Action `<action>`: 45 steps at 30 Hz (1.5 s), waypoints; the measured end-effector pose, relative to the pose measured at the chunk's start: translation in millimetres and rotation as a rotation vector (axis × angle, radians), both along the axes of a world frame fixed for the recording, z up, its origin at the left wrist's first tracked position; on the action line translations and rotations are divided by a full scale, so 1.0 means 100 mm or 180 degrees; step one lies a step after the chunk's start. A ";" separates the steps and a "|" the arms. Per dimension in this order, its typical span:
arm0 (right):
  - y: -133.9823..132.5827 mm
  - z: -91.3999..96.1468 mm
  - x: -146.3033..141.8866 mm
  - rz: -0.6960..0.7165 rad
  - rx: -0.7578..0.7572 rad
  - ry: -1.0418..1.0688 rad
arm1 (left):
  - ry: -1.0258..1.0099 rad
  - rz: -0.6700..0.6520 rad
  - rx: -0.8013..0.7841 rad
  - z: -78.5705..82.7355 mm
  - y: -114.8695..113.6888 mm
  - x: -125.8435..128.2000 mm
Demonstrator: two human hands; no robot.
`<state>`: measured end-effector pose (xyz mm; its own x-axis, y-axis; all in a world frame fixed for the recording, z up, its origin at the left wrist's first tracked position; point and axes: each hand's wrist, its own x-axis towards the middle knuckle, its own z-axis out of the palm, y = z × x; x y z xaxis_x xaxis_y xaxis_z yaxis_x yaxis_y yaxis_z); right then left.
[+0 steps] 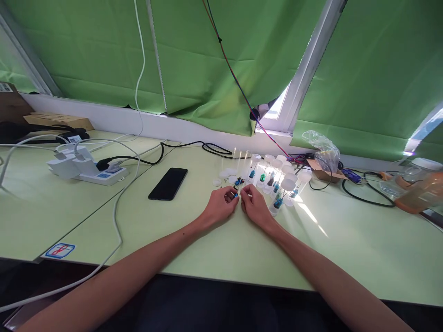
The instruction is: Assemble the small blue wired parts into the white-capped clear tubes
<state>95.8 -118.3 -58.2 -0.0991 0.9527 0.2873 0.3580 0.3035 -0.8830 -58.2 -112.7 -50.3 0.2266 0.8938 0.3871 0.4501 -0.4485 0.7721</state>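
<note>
My left hand point(221, 205) and my right hand point(254, 205) rest together on the pale green table point(194, 240), fingers curled. Between the fingertips sits a tiny blue part point(236, 195), pinched by my left hand; my right hand's fingers close on it or on something too small to name. Just beyond them lie more small blue and black parts point(238, 182). Several clear plastic tubes point(282, 184) with white caps, each holding a small blue or green part, stand and lie to the right of my hands.
A black phone point(168, 183) lies face up left of my hands. A white power strip point(88, 168) with plugs and cables sits far left. A plastic bag on a small cardboard box point(323, 157), black cables and a clear lidded jar point(418, 184) are at the right.
</note>
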 end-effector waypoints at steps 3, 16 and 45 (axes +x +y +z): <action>0.00 0.01 -0.01 0.0024 0.0004 -0.0069 | -0.0048 -0.0124 -0.0163 -0.01 0.02 -0.01; 0.05 -0.02 0.01 0.0219 -0.0124 0.0346 | -0.0475 -0.0592 -0.0877 -0.03 0.04 0.02; 0.07 0.15 0.07 0.0241 -0.0801 0.1964 | -0.0624 -0.0527 -0.1044 -0.03 0.03 0.00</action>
